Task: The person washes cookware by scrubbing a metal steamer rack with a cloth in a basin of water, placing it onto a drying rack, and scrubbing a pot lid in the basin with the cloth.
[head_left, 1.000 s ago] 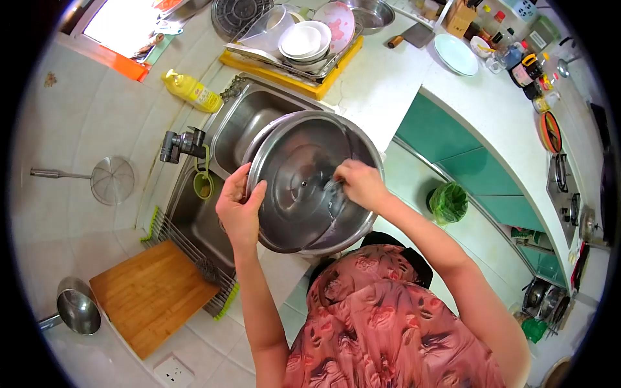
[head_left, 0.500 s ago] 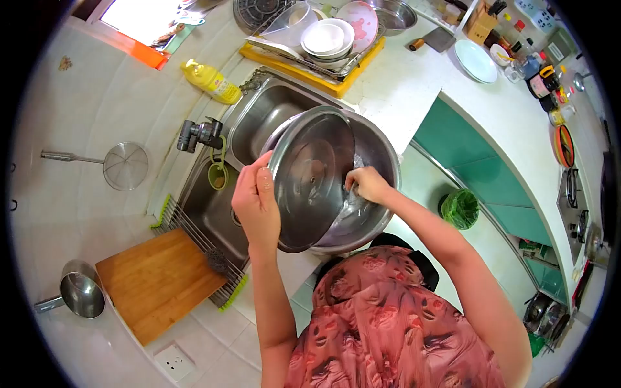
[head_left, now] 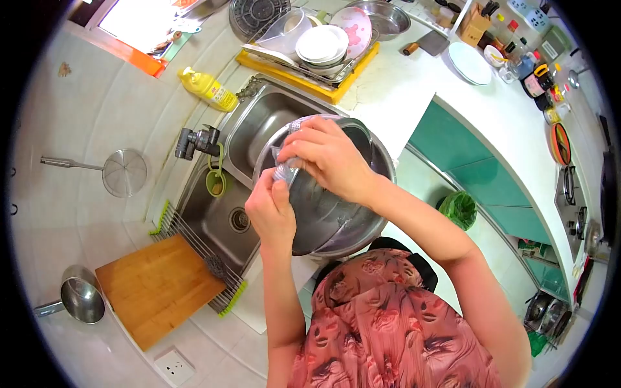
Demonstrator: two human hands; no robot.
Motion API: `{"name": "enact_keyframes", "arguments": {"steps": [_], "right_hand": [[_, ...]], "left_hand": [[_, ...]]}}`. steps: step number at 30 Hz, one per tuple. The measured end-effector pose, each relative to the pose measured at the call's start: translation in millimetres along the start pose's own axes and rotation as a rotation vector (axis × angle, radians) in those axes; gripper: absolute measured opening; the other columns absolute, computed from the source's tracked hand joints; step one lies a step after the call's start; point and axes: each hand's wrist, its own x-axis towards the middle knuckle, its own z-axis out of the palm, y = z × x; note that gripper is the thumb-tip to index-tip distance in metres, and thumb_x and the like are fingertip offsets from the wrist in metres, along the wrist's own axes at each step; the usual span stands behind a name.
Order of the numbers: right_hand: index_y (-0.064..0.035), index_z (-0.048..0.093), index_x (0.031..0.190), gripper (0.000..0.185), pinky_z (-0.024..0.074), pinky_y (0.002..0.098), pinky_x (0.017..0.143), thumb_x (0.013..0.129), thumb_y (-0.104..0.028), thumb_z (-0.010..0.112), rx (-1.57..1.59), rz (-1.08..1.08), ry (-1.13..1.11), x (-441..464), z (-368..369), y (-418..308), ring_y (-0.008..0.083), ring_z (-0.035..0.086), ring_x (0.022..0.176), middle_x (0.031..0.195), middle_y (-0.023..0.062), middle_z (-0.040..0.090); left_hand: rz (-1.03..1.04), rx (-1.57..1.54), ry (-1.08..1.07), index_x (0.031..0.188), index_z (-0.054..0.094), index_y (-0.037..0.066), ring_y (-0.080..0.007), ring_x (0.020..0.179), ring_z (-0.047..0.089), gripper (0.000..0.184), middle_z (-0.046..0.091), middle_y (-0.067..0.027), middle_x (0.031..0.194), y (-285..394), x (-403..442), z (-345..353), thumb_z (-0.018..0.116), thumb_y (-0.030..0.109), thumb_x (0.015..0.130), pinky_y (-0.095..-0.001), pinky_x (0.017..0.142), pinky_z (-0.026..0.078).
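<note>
My left hand (head_left: 270,205) grips the near-left rim of a round steel lid or shallow basin (head_left: 323,216), tilted over a larger metal basin (head_left: 375,226). In my right hand (head_left: 333,158) is a crumpled, translucent grey cloth-like thing (head_left: 284,169), pressed against the lid's left rim just above my left hand. Its exact material cannot be made out. The larger basin stands at the right edge of the double sink (head_left: 255,123), over the counter's front.
A cutting board (head_left: 158,288) lies on a rack left of the sink. Beyond the sink stand a dish rack (head_left: 336,94) on a yellow tray and a yellow bottle (head_left: 208,89). The faucet (head_left: 197,142) is at the left; a green-lined bin (head_left: 458,210) stands on the floor.
My right hand has moved from inside the basin up and left to the lid's rim, with the cloth-like thing. The lid's tilt has changed. My left hand still holds it.
</note>
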Motion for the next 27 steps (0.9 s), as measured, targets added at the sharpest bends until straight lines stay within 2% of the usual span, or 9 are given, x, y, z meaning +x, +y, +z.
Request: {"name": "enact_keyframes", "arguments": {"steps": [4,6,8,12,15,20,22,25,27], "right_hand": [[-0.0114,0.071,0.097,0.02,0.0472,0.0395,0.09,0.077,-0.009,0.076,-0.045,0.038,-0.097,2.1,-10.9,27.8,0.0283,0.06,0.1,0.099,0.0039,0.068],[-0.0102,0.071,0.099,0.026,0.0495,0.04,0.089,0.075,-0.004,0.076,-0.029,0.161,-0.122,-0.8,-20.8,58.9,0.0284,0.061,0.1,0.1,0.0053,0.069],[-0.0085,0.07,0.092,0.021,0.0505,0.0421,0.084,0.072,-0.004,0.075,0.014,0.181,-0.127,2.7,-24.5,64.3,0.03,0.06,0.094,0.086,0.0083,0.066],[-0.0108,0.07,0.092,0.02,0.0502,0.039,0.084,0.073,-0.009,0.074,-0.091,-0.122,-0.259,18.9,-12.2,38.9,0.0263,0.061,0.093,0.089,0.0044,0.067],[-0.0135,0.07,0.095,0.022,0.0492,0.0389,0.085,0.074,-0.01,0.074,-0.163,-0.174,-0.323,20.3,-4.8,18.0,0.0241,0.061,0.093,0.089,0.0028,0.067],[-0.0072,0.069,0.102,0.025,0.0499,0.0402,0.086,0.078,-0.004,0.073,0.043,0.151,-0.267,0.2,-39.4,57.2,0.0303,0.062,0.095,0.094,0.0099,0.068],[-0.0044,0.067,0.104,0.022,0.0494,0.0389,0.088,0.082,-0.003,0.07,0.184,0.476,-0.209,-20.3,-47.3,77.7,0.0309,0.063,0.097,0.093,0.0124,0.068],[-0.0028,0.066,0.107,0.022,0.0489,0.0379,0.089,0.085,-0.003,0.068,0.301,0.63,-0.211,-32.6,-50.7,98.2,0.0318,0.062,0.098,0.096,0.0141,0.067],[-0.0024,0.065,0.109,0.024,0.0488,0.0381,0.089,0.084,-0.003,0.068,0.162,0.506,-0.259,-26.2,-47.4,97.4,0.0324,0.062,0.099,0.099,0.0143,0.067]], "left_hand": [[-0.034,-0.128,0.119,0.093,0.067,0.006,-0.0325,0.062,0.057,0.059,0.057,-0.013,0.067,3.4,0.2,2.7,0.04,0.057,0.102,-0.0407,0.06,0.045],[-0.016,-0.144,0.119,0.093,0.067,0.006,-0.0318,0.06,0.056,0.06,0.056,-0.0133,0.067,0.6,0.5,1.7,0.04,0.058,0.102,-0.0403,0.059,0.045],[-0.019,-0.116,0.107,0.092,0.067,0.004,-0.0302,0.061,0.058,0.062,0.057,-0.014,0.068,0.1,1.1,0.4,0.036,0.056,0.104,-0.039,0.059,0.045],[-0.01,-0.047,0.104,0.089,0.067,0.0,-0.0257,0.064,0.061,0.068,0.06,-0.0147,0.068,-4.3,3.8,2.4,0.027,0.052,0.106,-0.0362,0.061,0.044],[-0.04,-0.071,0.091,0.088,0.067,0.0,-0.0239,0.062,0.06,0.071,0.059,-0.0135,0.067,-9.2,2.1,1.0,0.025,0.054,0.106,-0.0354,0.06,0.044],[-0.001,-0.201,0.13,0.088,0.067,0.004,-0.0241,0.057,0.055,0.064,0.055,-0.0105,0.064,-14.0,-2.6,3.8,0.036,0.058,0.103,-0.0354,0.057,0.043],[0.023,-0.195,0.149,0.087,0.067,0.004,-0.0239,0.058,0.057,0.064,0.057,-0.0106,0.066,-15.5,-3.0,2.2,0.036,0.058,0.103,-0.0345,0.057,0.044],[0.027,-0.201,0.188,0.086,0.068,0.004,-0.0247,0.058,0.058,0.063,0.059,-0.0106,0.066,-18.5,0.0,3.6,0.036,0.056,0.104,-0.0341,0.057,0.045],[0.036,-0.175,0.205,0.085,0.067,0.004,-0.0254,0.058,0.058,0.061,0.059,-0.0109,0.066,-23.2,1.5,5.1,0.037,0.054,0.104,-0.0343,0.057,0.045]]}}
